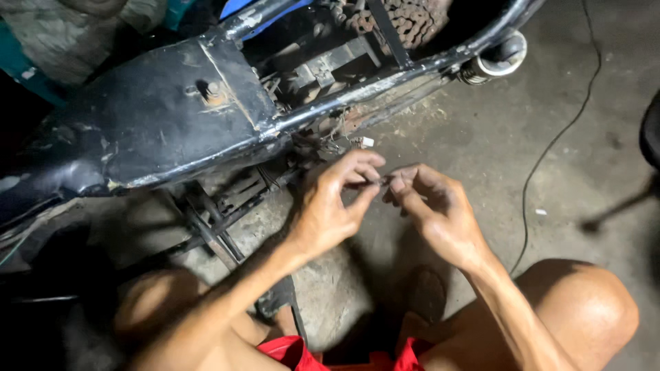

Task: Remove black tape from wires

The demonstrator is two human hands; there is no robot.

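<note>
The person squats on a grey concrete floor (pixel 481 137) beside a stripped black motorcycle frame (pixel 158 117) that fills the upper left of the frame. Both hands meet at centre frame, just below the frame's lower tube.

**Hand state.** The left hand (pixel 330 206) has thumb and forefinger pinched together on one end of a thin wire (pixel 379 181); the remaining fingers are curled loosely. The right hand (pixel 430 203) is closed in a matching fingertip pinch on the other end. The wire is a short, dark, thin piece spanning the small gap between the two sets of fingertips; its end condition is too small to tell.

**Surroundings.** A loose bundle of wiring (pixel 330 134) hangs from the frame just above the hands, with a small white connector (pixel 368 141) beside it. A rusty drive chain (pixel 405 20) lies at upper centre, a spring-wound part with a white rim (pixel 498 58) at upper right, and a thin black cable (pixel 550 144) trails across the floor on the right.

**Recommended technique.**
1. Keep the grip at the fingertips, close to the working point, so the wire cannot flex.
2. Hold one hand steady as the anchor; let the other do the working.
3. Keep the work clear of the hanging bundle to avoid snagging it.
4. Light is poor here; tilt the piece toward the brighter floor.
</note>
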